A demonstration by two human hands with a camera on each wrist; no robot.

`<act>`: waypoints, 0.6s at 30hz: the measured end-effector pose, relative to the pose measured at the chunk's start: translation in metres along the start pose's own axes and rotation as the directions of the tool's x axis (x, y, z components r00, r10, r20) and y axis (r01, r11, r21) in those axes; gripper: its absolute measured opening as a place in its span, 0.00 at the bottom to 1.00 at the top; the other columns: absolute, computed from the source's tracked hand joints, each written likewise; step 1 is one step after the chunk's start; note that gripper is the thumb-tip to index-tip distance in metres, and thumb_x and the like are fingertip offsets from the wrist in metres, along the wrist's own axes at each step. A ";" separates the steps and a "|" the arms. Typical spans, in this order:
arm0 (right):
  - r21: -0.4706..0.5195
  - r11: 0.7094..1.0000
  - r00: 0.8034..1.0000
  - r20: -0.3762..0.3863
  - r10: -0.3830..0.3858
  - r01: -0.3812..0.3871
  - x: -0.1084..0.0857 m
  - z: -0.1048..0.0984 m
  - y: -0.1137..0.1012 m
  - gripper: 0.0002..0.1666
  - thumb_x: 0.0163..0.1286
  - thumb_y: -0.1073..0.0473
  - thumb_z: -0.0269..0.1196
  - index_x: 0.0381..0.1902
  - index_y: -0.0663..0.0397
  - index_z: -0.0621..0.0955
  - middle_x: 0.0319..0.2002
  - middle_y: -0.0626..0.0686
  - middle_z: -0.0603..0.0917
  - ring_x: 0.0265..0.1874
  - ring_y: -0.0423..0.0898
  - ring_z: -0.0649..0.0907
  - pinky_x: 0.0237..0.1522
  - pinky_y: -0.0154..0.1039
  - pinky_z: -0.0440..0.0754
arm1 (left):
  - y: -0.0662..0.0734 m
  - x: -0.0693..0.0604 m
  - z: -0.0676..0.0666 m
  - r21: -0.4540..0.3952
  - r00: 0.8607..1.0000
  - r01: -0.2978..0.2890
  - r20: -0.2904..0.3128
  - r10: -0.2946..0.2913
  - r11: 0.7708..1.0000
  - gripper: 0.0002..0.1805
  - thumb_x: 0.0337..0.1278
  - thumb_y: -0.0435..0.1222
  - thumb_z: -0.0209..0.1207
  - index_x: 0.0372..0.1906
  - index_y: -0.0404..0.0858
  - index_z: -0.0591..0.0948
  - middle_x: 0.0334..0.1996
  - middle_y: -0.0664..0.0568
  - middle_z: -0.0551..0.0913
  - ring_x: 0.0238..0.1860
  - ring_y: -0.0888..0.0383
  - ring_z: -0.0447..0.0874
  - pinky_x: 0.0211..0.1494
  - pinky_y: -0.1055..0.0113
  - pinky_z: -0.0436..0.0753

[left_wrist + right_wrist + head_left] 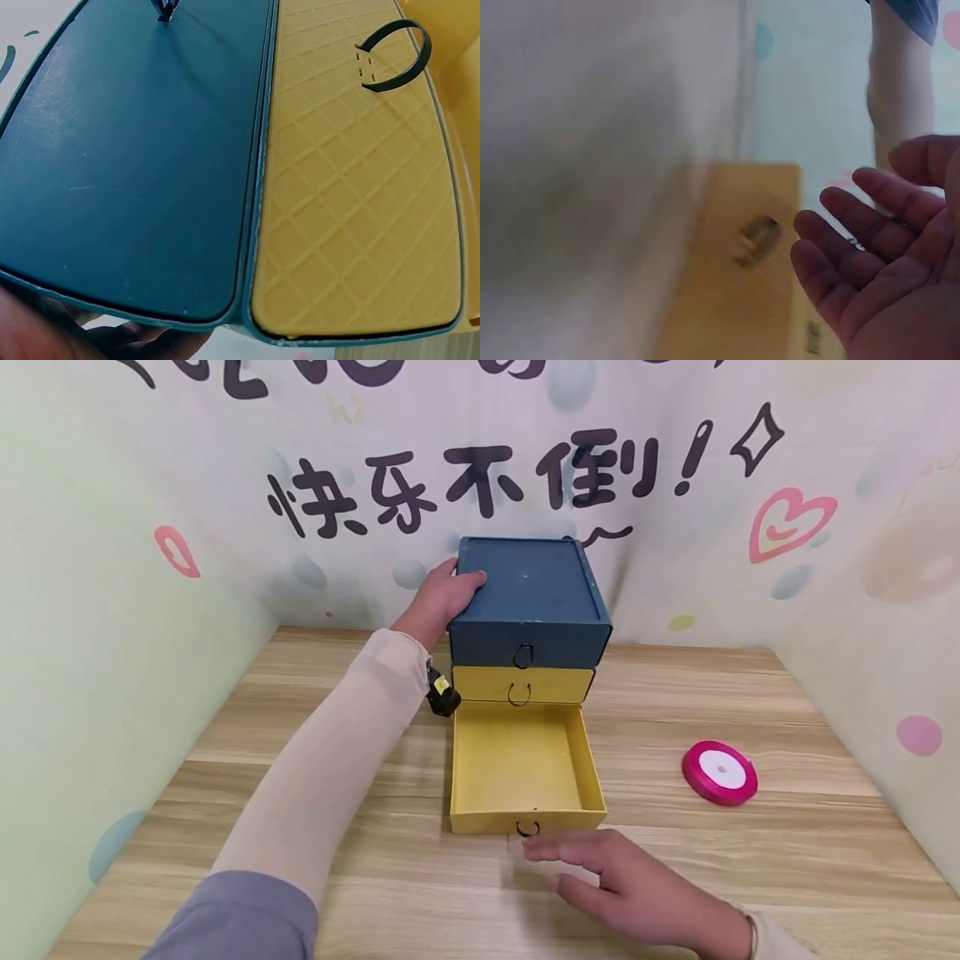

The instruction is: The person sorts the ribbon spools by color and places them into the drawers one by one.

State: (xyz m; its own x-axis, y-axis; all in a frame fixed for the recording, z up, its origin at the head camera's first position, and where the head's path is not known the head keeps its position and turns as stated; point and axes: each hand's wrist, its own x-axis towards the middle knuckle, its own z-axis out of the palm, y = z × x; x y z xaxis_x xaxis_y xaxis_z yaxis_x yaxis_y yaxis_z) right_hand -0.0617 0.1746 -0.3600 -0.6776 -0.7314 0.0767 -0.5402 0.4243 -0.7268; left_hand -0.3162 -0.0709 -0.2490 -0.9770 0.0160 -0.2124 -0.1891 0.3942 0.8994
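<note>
A stacked drawer cabinet (528, 581) has a dark blue top and a blue upper drawer front. Below it is a closed yellow middle drawer (487, 685). The bottom yellow drawer (480, 822) is pulled far out, its inside bare, with a black loop handle (528, 829) on its front. My left hand (446, 597) grips the cabinet's upper left edge, thumb over the top; in the left wrist view its fingers lie partly hidden along the side. Just in front of the bottom drawer's handle, my right hand (618, 889) hovers with fingers apart and loosely bent, holding nothing.
A spool of pink ribbon (722, 773) lies on the wooden table (675, 693) to the right of the drawer. Printed cloth walls (360, 577) close off the back and both sides.
</note>
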 end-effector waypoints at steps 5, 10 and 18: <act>-0.288 0.943 0.975 -0.095 -0.200 0.165 -0.001 -0.027 -0.006 0.21 0.74 0.58 0.60 0.63 0.39 0.79 0.63 0.44 0.78 0.61 0.43 0.77 0.57 0.44 0.79 | 0.000 0.000 0.000 -0.004 1.000 0.007 0.000 -0.007 1.000 0.37 0.73 0.52 0.50 0.80 0.54 0.52 0.77 0.53 0.57 0.73 0.49 0.61 0.71 0.52 0.64; -0.499 0.835 0.916 -0.176 -0.361 0.233 -0.001 -0.055 -0.002 0.22 0.78 0.49 0.54 0.62 0.51 0.80 0.63 0.51 0.77 0.63 0.49 0.76 0.65 0.33 0.68 | 0.001 0.000 0.000 -0.003 1.000 0.018 -0.002 -0.018 1.000 0.37 0.73 0.52 0.50 0.80 0.54 0.52 0.77 0.53 0.57 0.73 0.49 0.60 0.72 0.52 0.64; -0.703 0.685 0.807 -0.285 -0.518 0.191 0.000 -0.092 0.009 0.28 0.80 0.47 0.48 0.56 0.63 0.82 0.58 0.61 0.81 0.59 0.59 0.77 0.70 0.35 0.60 | 0.001 -0.001 0.000 -0.009 1.000 0.010 -0.001 -0.010 1.000 0.36 0.73 0.52 0.50 0.80 0.54 0.52 0.76 0.53 0.58 0.73 0.50 0.61 0.71 0.53 0.64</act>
State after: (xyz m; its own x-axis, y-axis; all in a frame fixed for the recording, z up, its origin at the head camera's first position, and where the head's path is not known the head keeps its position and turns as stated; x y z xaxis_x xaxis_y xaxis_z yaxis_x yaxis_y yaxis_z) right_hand -0.1126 0.2271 -0.3036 -0.4092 -0.6577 0.6325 -0.8506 0.5259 -0.0034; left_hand -0.3157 -0.0706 -0.2476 -0.9752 0.0115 -0.2209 -0.1994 0.3861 0.9007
